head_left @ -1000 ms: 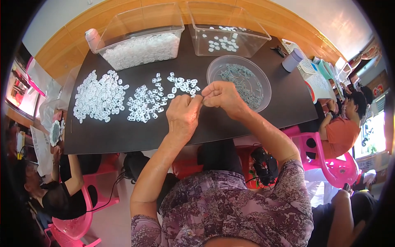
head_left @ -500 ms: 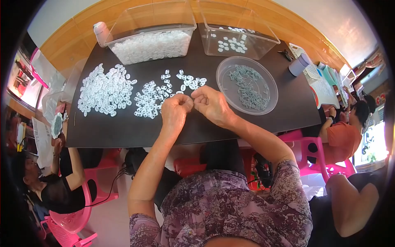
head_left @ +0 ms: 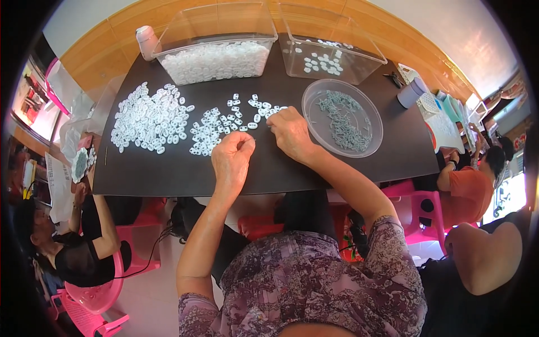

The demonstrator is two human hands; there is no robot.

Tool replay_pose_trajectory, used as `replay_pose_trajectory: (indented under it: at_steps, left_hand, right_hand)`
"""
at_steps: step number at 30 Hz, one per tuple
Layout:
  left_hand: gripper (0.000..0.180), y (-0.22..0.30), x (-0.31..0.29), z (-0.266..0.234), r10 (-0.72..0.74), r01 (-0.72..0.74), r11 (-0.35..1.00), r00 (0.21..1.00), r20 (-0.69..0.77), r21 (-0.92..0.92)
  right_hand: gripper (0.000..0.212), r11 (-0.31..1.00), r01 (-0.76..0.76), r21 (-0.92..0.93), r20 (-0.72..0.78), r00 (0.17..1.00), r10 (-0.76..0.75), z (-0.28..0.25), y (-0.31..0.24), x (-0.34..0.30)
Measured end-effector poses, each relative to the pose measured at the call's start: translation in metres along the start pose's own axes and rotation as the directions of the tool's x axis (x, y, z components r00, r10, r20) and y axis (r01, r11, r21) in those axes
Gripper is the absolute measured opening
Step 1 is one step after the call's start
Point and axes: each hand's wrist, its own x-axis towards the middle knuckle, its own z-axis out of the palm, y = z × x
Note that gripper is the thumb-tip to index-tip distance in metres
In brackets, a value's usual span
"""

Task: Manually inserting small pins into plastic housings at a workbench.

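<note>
From my remote feed I saw the left hand [head_left: 231,160] curled, thumb near forefinger, and the right hand [head_left: 289,132] bent between white pieces [head_left: 212,127] and a bowl [head_left: 322,133] of grey pieces [head_left: 343,124], any grip untellable.

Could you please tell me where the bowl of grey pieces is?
In the head view, the bowl sits on the table, just right of the right hand.

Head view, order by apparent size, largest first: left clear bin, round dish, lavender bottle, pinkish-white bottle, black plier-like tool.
1. left clear bin
2. round dish
3. lavender bottle, pinkish-white bottle: too alike to rank
4. black plier-like tool
</note>
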Motion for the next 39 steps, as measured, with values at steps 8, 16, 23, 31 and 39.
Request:
replay_pose_trajectory:
  at_steps: [8,16,23,31,39]
  left_hand:
    - [0.006,-0.009,-0.006,-0.001,0.014,-0.015,0.994,1.000,-0.004,-0.105]
    - [0.004,-0.016,-0.013,-0.004,0.003,-0.008,0.989,0.999,-0.039,-0.147]
    - [0.005,-0.018,-0.021,-0.007,-0.030,0.028,0.967,1.000,-0.006,-0.251]
    - [0.007,-0.004,-0.029,-0.014,-0.160,0.168,0.920,0.986,0.052,-0.353]
    - [0.010,0.002,-0.036,-0.019,-0.213,0.280,0.834,0.958,0.191,-0.475]
  right_hand:
    - [0.014,1.000,-0.003,0.000,-0.069,0.998,0.003,-0.010,-0.007,-0.003]
    - [0.010,0.999,-0.042,0.029,-0.044,0.998,0.043,-0.016,-0.017,-0.003]
    - [0.010,0.998,-0.034,-0.047,-0.011,0.999,0.033,-0.002,-0.011,-0.005]
    - [0.012,0.898,-0.231,0.374,0.126,0.972,0.197,-0.034,-0.067,-0.007]
    - [0.011,0.928,0.060,0.368,-0.015,0.998,-0.059,-0.042,-0.080,-0.010]
